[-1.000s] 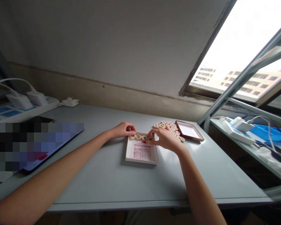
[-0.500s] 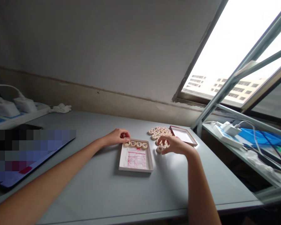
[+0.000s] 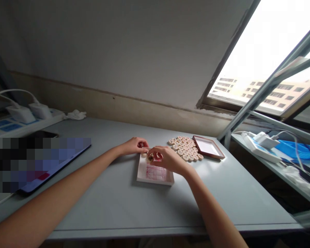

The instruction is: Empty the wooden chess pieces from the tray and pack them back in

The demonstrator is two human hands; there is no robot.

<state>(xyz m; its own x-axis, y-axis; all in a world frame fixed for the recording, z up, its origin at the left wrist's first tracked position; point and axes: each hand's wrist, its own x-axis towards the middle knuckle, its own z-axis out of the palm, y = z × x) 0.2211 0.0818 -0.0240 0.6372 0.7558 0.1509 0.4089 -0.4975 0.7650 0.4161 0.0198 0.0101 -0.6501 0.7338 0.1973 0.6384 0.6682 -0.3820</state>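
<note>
A shallow white box (image 3: 141, 175) lies on the table, a red-lined sheet on its bottom. My left hand (image 3: 134, 145) is closed at the far left corner of the box, fingers curled around the rim. Over the far part of the box, my right hand (image 3: 167, 159) pinches a round wooden xiangqi piece (image 3: 150, 158), tilted so its dark character shows. Another piece (image 3: 144, 154) sits in the far left corner, partly covered. My right hand hides the rest of the far row. Several loose pieces (image 3: 185, 146) lie face up in a cluster to the right.
A brown-rimmed lid or tray (image 3: 210, 147) rests beside the cluster. At the left are a blurred-out tablet or laptop (image 3: 67, 155) and a power strip with chargers (image 3: 41, 110). A metal frame (image 3: 244, 115) and a shelf with another power strip (image 3: 260, 148) stand at the right.
My right hand has moved left from the loose pieces to above the box, now with a piece in its fingers. My left hand stays at the box corner. The view has shifted slightly.
</note>
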